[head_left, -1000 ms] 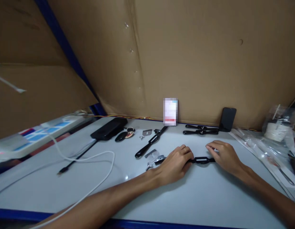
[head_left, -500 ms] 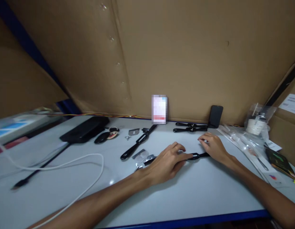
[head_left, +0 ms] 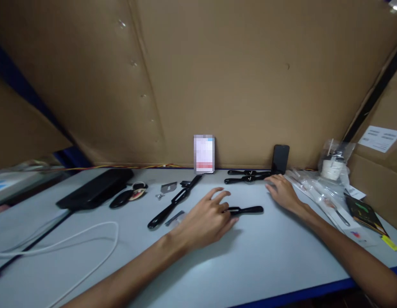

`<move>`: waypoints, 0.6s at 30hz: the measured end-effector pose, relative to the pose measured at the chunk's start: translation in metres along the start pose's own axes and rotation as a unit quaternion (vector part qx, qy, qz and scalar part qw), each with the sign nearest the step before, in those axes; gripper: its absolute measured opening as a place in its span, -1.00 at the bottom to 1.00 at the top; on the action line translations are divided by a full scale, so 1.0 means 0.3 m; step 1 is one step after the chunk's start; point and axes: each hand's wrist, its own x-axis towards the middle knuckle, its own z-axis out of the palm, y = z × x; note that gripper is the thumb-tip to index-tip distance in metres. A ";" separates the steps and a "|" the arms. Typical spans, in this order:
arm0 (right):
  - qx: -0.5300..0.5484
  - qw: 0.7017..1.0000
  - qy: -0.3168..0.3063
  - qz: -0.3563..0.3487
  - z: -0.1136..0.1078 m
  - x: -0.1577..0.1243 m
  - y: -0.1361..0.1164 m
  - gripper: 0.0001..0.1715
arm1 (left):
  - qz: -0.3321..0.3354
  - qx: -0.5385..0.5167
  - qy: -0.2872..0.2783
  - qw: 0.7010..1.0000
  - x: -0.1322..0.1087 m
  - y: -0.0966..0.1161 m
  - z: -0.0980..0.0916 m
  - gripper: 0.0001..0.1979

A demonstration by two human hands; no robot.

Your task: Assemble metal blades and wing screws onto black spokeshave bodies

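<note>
My left hand point(head_left: 207, 219) rests on the pale table point(head_left: 243, 265), its fingers spread over the left end of a black strap point(head_left: 249, 210) that lies flat. My right hand point(head_left: 282, 193) lies open, palm down, farther right and back, apart from that strap, with its fingertips close to a pair of black straps point(head_left: 246, 176) near the cardboard wall. A longer black strap point(head_left: 172, 203) lies diagonally left of my left hand, with small metal pieces point(head_left: 174, 217) beside it.
A black phone point(head_left: 280, 159) and a white card point(head_left: 204, 154) lean on the cardboard wall. A black case point(head_left: 95, 189), keys point(head_left: 129, 196) and a white cable point(head_left: 73, 239) lie to the left. Clear plastic bags point(head_left: 326, 192) and a white jar point(head_left: 333, 169) sit at right.
My right hand has let go of the strap's right end and moved back toward the pair of straps. My left hand has lifted its fingers. The view has swung right.
</note>
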 end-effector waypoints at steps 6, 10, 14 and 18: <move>0.040 0.997 -0.051 -0.052 0.078 0.029 0.018 -0.45 | -0.022 -0.055 0.040 0.997 -0.005 -0.009 0.013 -0.63; 0.042 0.992 -0.086 -0.077 0.106 0.030 0.022 -0.41 | 0.028 -0.125 -0.077 0.989 -0.004 0.021 0.054 -0.43; 0.022 0.993 -0.092 -0.066 0.062 0.014 0.004 -0.50 | -0.021 -0.177 -0.117 0.977 -0.010 0.004 0.072 -0.47; 0.003 0.994 -0.105 -0.035 -0.001 -0.003 -0.007 -0.56 | -0.101 -0.211 -0.030 0.972 -0.020 -0.068 0.084 -0.57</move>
